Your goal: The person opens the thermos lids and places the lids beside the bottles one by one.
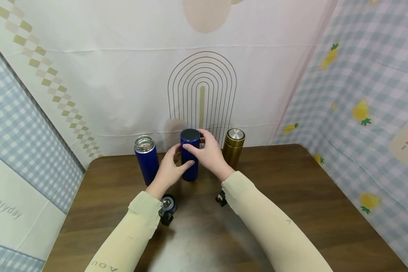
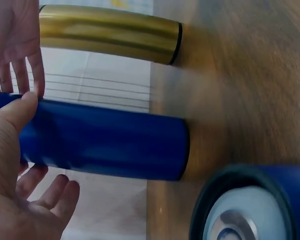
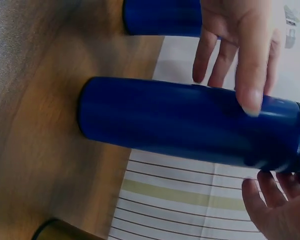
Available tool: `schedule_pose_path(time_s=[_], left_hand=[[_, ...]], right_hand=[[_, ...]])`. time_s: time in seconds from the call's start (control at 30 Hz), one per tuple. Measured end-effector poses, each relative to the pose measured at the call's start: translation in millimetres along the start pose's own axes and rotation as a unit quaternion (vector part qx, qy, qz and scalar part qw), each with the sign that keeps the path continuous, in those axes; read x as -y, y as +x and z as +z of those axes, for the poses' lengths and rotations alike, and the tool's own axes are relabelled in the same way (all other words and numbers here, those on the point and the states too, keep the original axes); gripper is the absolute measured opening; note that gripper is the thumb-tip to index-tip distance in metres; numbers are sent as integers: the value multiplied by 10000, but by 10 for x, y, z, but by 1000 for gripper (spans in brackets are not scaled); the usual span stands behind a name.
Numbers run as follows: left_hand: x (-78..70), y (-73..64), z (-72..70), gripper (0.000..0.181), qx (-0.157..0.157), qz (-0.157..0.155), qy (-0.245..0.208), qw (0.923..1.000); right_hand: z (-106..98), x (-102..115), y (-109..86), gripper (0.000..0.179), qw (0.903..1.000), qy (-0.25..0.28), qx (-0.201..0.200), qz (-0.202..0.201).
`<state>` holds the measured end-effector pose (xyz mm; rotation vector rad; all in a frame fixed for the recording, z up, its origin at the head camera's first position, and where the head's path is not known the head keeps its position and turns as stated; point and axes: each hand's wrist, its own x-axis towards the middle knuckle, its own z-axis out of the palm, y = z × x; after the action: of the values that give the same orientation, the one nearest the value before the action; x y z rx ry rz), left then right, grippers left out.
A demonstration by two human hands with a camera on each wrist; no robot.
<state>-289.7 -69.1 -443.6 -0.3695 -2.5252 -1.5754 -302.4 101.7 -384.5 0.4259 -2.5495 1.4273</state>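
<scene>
Both hands (image 1: 168,170) (image 1: 210,154) hold upright blue btl (image 1: 190,172) w/ lid (image 1: 190,135) on.

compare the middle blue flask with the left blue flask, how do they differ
The middle blue flask wears a dark-topped lid; the left blue flask is open, showing its metal mouth. The left grip and right grip are on the middle blue flask; neither holds the left blue flask. Both are tall, blue, upright cylinders.
</scene>
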Motion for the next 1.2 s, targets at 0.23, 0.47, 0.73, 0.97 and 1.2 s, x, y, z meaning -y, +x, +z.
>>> schedule_pose_path(time_s=[0.23, 0.47, 0.73, 0.97, 1.2], left_hand=[[20, -8, 59, 62, -459, -31, -130, 9989], [0, -81, 84, 63, -488, 49, -72, 9988], [-102, -217, 88, 71, -202, 203, 504, 9983], [-280, -459, 42, 69, 7, 729, 1009, 9922], [-476, -713, -80, 72, 229, 1430, 1230, 9818]], right_hand=[[45, -17, -42, 70, 9995, -120, -250, -123], [54, -25, -133, 68, 9991, -4, -351, -243], [46, -90, -381, 65, 9927, 695, -507, -841], [-200, 147, -755, 59, 9801, 1258, -595, -1414], [-521, 516, -1121, 58, 9780, 1586, -222, -1335]])
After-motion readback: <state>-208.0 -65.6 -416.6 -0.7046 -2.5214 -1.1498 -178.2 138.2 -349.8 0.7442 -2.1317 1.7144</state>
